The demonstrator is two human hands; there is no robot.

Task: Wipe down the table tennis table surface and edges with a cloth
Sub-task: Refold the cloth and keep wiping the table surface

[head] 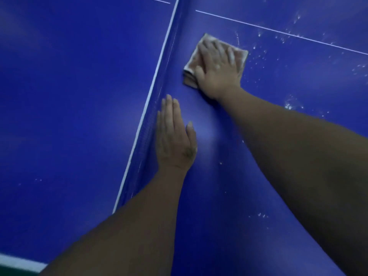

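Both hands lie flat with straight fingers. The right hand [218, 70] presses palm-down on a folded tan cloth [190, 65], a soft, roughly square pad whose layered edges show at its near-left corner. The left hand [174, 140] rests on the bare table [69, 96], fingers together, just beside the net [161, 80]. The cloth sits on the smooth blue top, slightly right of the net's dark mesh and white top band. White specks [288, 104] scatter to the cloth's right, near a thin white line [278, 30]. A white edge stripe [18, 262] shows at lower left; broad blue surface spreads on both sides of the net.
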